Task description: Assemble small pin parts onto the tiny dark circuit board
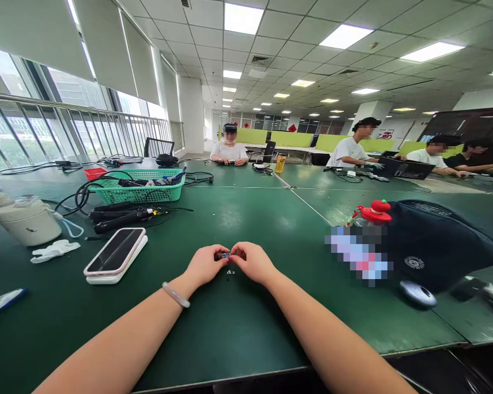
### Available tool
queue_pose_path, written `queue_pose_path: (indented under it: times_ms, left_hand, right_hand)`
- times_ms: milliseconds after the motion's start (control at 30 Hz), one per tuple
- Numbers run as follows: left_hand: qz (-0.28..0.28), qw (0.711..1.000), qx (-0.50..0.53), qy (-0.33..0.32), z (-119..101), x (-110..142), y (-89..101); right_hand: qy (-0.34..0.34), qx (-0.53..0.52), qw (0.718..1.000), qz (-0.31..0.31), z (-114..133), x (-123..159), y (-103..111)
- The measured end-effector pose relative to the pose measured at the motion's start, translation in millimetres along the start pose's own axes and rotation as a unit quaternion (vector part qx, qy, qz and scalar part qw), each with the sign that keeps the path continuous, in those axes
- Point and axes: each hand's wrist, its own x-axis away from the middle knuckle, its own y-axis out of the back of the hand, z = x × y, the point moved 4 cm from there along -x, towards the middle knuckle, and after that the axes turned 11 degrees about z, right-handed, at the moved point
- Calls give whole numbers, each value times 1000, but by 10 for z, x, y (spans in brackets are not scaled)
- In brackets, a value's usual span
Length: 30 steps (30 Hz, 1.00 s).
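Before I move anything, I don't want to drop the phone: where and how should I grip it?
Probably by its long edges, from above, with the left hand, the nearer one, once it is free of the small part. The phone lies flat, screen up, on a white slab that lifts it off the table.

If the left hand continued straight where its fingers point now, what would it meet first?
Beyond the small part at its tips, the left hand would probably meet the right hand first, which faces it closely; exact depth is unclear.
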Motion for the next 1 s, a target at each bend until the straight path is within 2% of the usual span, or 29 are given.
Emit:
queue_pose_path:
  times_ms: [200, 367, 533, 633, 800, 1000]
  left_hand:
    - [-6, 1000, -9, -24, -72, 24, 7]
    - [-12, 999, -22, -39, -115, 34, 17]
    - [-25, 998, -31, -44, -160, 61, 34]
    - [-27, 997, -52, -50, -185, 76, 36]
    - [-24, 996, -69, -56, -195, 76, 30]
    - [-16, 995, -77, -61, -199, 76, 13]
  right_hand:
    - [66, 9, 996, -56, 28, 44, -88]
    - [12, -32, 995, -96, -26, 18, -103]
    - [-40, -62, 996, -45, -93, -5, -191]
    - [-32, -99, 994, -22, -99, -6, -225]
    - [-22, -144, 989, -23, -117, -9, -218]
    - [-29, -147, 989, -2, -116, 9, -230]
